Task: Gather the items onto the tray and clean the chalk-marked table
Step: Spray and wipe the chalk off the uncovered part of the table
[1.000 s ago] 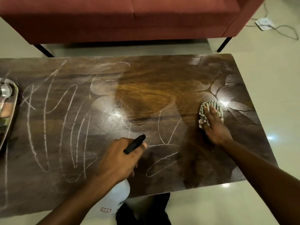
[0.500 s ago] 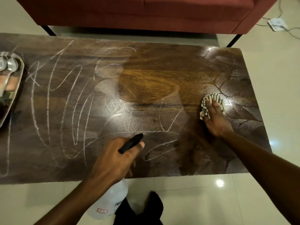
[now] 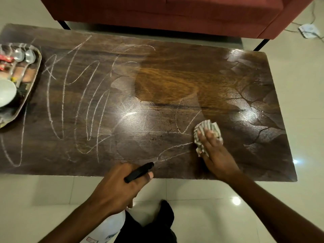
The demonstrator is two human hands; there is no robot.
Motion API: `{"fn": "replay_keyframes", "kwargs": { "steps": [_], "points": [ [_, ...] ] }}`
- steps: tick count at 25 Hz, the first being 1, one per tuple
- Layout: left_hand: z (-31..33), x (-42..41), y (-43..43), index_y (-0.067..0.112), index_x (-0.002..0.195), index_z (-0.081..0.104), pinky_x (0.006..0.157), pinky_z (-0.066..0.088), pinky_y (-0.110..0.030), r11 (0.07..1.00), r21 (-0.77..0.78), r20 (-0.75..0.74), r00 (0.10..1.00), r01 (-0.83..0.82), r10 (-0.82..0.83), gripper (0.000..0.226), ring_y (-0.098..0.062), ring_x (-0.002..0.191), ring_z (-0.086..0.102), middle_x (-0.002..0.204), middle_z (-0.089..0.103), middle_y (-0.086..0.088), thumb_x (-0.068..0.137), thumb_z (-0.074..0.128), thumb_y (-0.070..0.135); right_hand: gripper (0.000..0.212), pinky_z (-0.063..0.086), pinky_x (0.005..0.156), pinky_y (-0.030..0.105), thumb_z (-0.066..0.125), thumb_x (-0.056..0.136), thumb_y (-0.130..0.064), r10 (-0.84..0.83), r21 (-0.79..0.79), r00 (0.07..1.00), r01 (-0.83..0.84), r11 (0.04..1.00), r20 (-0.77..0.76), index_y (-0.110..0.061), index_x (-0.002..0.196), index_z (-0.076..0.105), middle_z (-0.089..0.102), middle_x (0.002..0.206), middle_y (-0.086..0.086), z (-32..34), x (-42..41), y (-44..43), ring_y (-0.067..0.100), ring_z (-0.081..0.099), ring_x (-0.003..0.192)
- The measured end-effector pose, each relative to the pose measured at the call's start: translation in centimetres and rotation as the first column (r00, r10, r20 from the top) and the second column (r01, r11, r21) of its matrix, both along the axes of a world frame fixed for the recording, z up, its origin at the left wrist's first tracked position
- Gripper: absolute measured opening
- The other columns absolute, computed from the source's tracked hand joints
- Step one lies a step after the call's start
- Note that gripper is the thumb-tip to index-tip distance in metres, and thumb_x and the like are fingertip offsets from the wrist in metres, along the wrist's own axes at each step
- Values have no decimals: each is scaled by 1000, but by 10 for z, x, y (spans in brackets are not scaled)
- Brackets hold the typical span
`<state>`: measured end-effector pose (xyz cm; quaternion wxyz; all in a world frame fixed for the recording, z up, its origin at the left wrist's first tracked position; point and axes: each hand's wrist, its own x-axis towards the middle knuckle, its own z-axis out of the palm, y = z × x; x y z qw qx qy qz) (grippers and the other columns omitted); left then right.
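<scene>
The right hand (image 3: pixel 213 148) lay flat and spread on a bunched striped cloth (image 3: pixel 207 131), pressing it to the counter (image 3: pixel 175 81) with the cloth poking out past the fingertips. The left hand (image 3: pixel 121 188) was closed around the neck of a white spray bottle (image 3: pixel 112 225), whose black nozzle (image 3: pixel 139 172) pointed over the counter's near edge toward the chalk just ahead of it.

To do this wiping well, I judged the cloth should be kept bunched under a firm, flat palm and drawn in overlapping passes to the left of the right hand, where two chalk loops (image 3: pixel 175 151) ended right at the cloth's edge. Speckles like spray droplets showed between the two hands, so that patch looked ready to wipe. A refolded clean face of the cloth would likely avoid smearing chalk dust.

The counter was dark, glossy wood. To the right of and beyond the cloth it looked free of lines but showed damp swirling wipe streaks; far to the left of both hands, long white chalk scribbles (image 3: pixel 73 102) ran untouched across it. At the far left, well apart from both hands, sat the metal tray (image 3: pixel 36 74), already holding spoons (image 3: pixel 24 56), a white cup (image 3: pixel 7 92) and small packets. The gathering looked done; most of the cleaning remained.
</scene>
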<state>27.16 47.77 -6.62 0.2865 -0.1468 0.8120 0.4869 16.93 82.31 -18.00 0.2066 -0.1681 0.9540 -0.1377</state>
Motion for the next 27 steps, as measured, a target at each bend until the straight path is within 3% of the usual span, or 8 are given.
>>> {"fn": "replay_keyframes", "kwargs": {
  "steps": [4,7,9,11,14,18,22,27],
  "points": [
    [-4,5,-7,15,72,71,52,54,-33,999,35,-15,1000,-18,19,46,-28,45,69,69,73,-14,100,67,51,63,9,135,40,35,114,-43,544,-1,839,-544,839,-9,-31,171,11,-1,180,-6,12,78,10,15,-1,167],
    [-1,8,-9,19,71,73,49,52,-30,997,57,-54,997,-44,47,40,-21,42,63,65,70,-18,101,69,45,66,27,130,52,42,109,-43,7,-12,993,-8,1000,-121,-33,170,20,8,180,-8,5,74,46,17,10,166],
    [-1,6,-13,19,67,70,49,51,-32,996,68,-47,997,-59,62,42,-22,41,62,67,72,-13,102,68,42,67,31,127,59,39,105,-42,-537,-105,826,527,844,-171,-25,169,28,18,179,3,-6,63,27,26,18,165],
    [-4,4,-21,21,59,64,50,50,-32,993,62,-7,995,-98,98,48,-25,42,63,61,69,-8,102,68,44,68,30,127,61,33,104,-40,-660,-159,735,641,751,-156,-19,168,29,22,177,12,-10,66,-51,33,20,163],
    [-2,-2,-34,21,57,64,47,49,-32,990,49,15,991,-133,132,50,-29,42,64,57,67,-8,101,69,42,61,30,129,52,39,105,-36,-63,-162,990,42,986,-130,-25,165,37,26,176,5,-8,106,-180,27,18,164],
    [-4,-8,-58,22,91,81,44,49,-30,977,73,-21,979,-202,204,25,-32,42,64,76,80,-8,101,69,42,53,28,131,49,45,107,-41,441,-177,878,-471,864,-186,-23,156,48,38,171,6,-4,78,-192,26,29,161],
    [-8,-13,-79,29,108,80,45,49,-35,939,152,-20,949,-308,315,32,-28,42,62,81,81,-7,92,73,56,69,29,125,48,45,106,-40,-130,-59,975,121,991,-183,-24,169,20,22,176,7,-1,-16,-68,32,27,160],
    [-14,-23,-94,23,102,79,45,49,-35,926,192,-17,942,-325,334,52,-32,43,63,81,80,-6,79,65,67,71,16,131,53,35,105,-44,-679,-30,730,679,733,-74,-21,171,20,8,179,14,2,-67,-65,38,10,165]
  ]
}}
